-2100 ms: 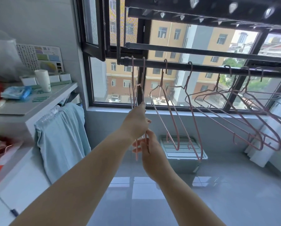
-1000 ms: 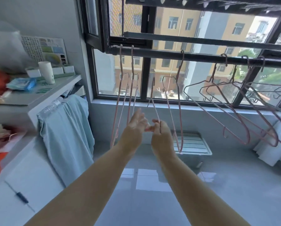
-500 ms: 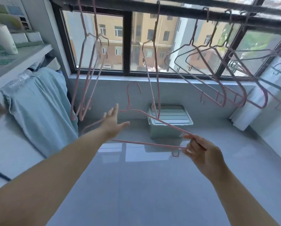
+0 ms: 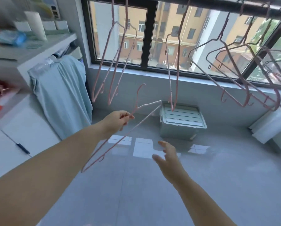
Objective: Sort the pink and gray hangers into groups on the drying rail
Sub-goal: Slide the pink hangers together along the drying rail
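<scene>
Head camera looks down along both arms, under the drying rail (image 4: 218, 4). The left hand (image 4: 118, 119) pinches one pink hanger (image 4: 113, 145) at its neck, and its fingers (image 4: 128, 117) are clamped on the thin wire. This hanger is off the rail; its hook points up just above these fingers and its long bar slopes down below them, toward the floor. The right hand (image 4: 169, 158) holds nothing, its fingers (image 4: 162, 144) are apart and relaxed, lower than the hanger and not touching it. Two pink hangers (image 4: 101, 66) hang above the left fingers, one more pink hanger (image 4: 178, 62) hangs up and to their right, and far to the right gray hangers (image 4: 206, 45) are mixed with pink ones. I think the risk is in the small grip: the hanger is held at one point only, so its heavy end can swing or turn and slip out. When it goes up, the hook may also catch the wires of the two neighbours and pull them. Bringing the free hand under the bar would probably make it steadier.
</scene>
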`<act>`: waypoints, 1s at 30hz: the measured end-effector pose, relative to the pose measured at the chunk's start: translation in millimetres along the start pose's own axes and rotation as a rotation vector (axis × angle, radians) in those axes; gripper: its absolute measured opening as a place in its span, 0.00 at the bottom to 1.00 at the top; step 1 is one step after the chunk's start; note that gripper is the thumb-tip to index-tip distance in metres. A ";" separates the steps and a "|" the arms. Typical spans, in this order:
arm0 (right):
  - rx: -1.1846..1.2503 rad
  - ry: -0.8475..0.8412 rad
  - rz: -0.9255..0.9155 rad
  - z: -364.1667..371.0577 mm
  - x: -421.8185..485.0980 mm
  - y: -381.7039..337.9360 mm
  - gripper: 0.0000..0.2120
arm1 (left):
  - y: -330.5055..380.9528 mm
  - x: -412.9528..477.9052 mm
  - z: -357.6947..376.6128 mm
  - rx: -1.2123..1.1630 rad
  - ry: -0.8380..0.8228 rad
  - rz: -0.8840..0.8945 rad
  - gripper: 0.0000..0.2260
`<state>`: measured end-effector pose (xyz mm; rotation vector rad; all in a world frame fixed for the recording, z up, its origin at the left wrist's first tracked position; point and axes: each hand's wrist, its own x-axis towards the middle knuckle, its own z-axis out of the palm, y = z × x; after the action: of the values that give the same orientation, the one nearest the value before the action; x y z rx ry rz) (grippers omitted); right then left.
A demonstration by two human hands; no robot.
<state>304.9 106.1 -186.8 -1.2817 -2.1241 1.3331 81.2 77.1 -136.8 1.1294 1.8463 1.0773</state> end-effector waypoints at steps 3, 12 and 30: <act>-0.110 -0.237 -0.166 33.8 -22.9 -20.9 0.24 | 16.6 3.0 20.3 -0.205 0.062 -0.058 0.14; -0.052 -0.223 -0.247 30.0 -36.4 -45.4 0.23 | 70.4 16.5 36.3 -0.646 0.236 -0.061 0.13; 0.185 0.024 -0.573 -40.1 20.4 -179.8 0.24 | 181.2 16.1 -35.5 -0.088 0.375 0.466 0.10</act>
<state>227.3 116.1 -18.7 -0.5469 -2.0676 1.2077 104.0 130.9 39.1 1.4204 1.8281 1.7166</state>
